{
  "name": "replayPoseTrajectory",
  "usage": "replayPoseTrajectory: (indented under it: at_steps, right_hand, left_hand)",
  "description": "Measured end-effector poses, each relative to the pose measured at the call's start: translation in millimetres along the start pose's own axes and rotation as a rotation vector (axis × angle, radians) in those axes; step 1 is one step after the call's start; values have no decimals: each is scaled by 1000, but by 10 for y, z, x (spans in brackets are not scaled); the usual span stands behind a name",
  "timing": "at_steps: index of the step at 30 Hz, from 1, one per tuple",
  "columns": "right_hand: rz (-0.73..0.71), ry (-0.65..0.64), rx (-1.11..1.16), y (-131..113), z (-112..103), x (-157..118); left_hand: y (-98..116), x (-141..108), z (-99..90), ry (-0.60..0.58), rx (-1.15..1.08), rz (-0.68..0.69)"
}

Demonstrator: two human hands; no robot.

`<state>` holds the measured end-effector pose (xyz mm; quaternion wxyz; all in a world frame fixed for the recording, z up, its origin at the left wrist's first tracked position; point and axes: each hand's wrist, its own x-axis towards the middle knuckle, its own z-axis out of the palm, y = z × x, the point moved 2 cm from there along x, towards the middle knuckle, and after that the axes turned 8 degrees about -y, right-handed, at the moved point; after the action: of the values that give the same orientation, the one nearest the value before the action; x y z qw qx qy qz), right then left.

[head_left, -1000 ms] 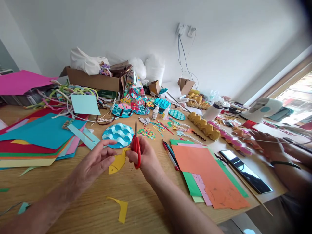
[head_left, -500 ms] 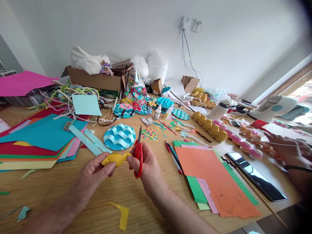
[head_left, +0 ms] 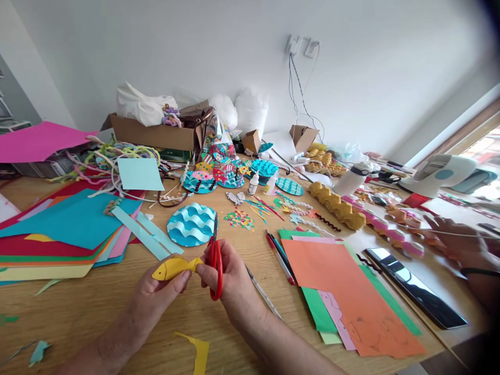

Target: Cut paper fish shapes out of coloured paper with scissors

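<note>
A yellow paper fish (head_left: 175, 267) with a drawn eye and gill line is held between both hands over the wooden table. My left hand (head_left: 158, 289) pinches its body from below, thumb on the front. The fingertips of my right hand (head_left: 224, 276) hold the tail end. Red-handled scissors (head_left: 215, 265) hang in the same right hand, blades pointing up and away from me. Just beyond lies a blue disc (head_left: 193, 224) with pale wavy paper strips. A yellow paper offcut (head_left: 199, 351) rests near the table's front edge.
Coloured paper sheets (head_left: 70, 213) are stacked on the left. To the right lie an orange sheet (head_left: 332, 281), pens (head_left: 279, 255) and a phone (head_left: 414, 286). Glue bottles (head_left: 253, 184) and confetti (head_left: 239, 219) sit farther back. Another person's hand (head_left: 449, 239) is at the right edge.
Both hands have shifted slightly left and lower with the fish and scissors. The fish's head now tips a little downward. A pen beside my right forearm has come into sight.
</note>
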<state>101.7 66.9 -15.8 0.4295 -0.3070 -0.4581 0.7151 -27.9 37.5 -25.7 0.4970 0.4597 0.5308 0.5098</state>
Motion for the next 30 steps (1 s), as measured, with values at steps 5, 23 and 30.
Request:
replayPoseTrajectory:
  at_steps: [5, 23, 30]
  right_hand:
    - [9, -1, -41, -19, -13, 3]
    - [37, -59, -177, -67, 18, -46]
    - [137, -203, -390, -45, 54, -111]
  left_hand:
    - [16, 2, -21, -3, 10, 7]
    - [202, 40, -133, -64, -103, 69]
    - [373, 61, -161, 42, -371, 58]
